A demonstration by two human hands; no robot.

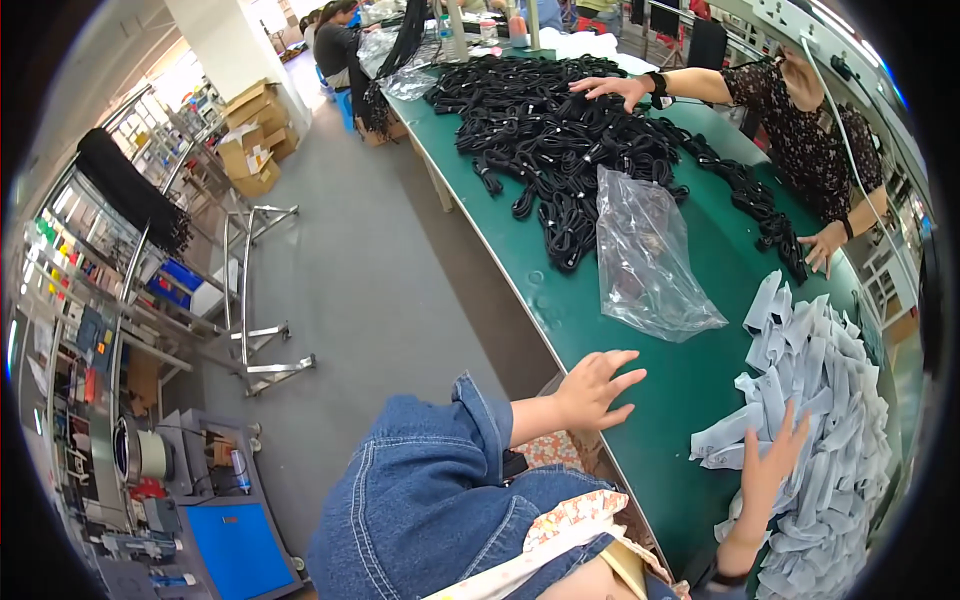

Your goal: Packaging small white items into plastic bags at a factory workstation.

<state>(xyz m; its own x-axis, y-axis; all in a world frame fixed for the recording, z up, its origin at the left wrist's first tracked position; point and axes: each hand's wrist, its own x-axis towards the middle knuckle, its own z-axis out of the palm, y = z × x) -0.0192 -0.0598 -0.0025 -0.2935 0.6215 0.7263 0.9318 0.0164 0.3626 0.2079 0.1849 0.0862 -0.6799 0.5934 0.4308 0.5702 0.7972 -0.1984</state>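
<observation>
My left hand (pixel 597 391) is at the near edge of the green table (pixel 560 300), fingers spread, holding nothing. My right hand (pixel 768 470) reaches over the pile of pale grey-blue wrapped packets (pixel 822 410), its fingers apart and nothing visible in them. Whether it touches the packets I cannot tell. Beyond my hands lies a crumpled clear plastic bag (pixel 650 265). It rests against a large heap of bundled black cables (pixel 560 130), each coiled and tied.
Across the table a person in a dark patterned top (pixel 800 130) has one hand (pixel 615 90) over the cables and another (pixel 825 245) beside a row of them. Left of the table stand a metal rack (pixel 250 290), cardboard boxes (pixel 255 140) and a cart with a blue top (pixel 240 550).
</observation>
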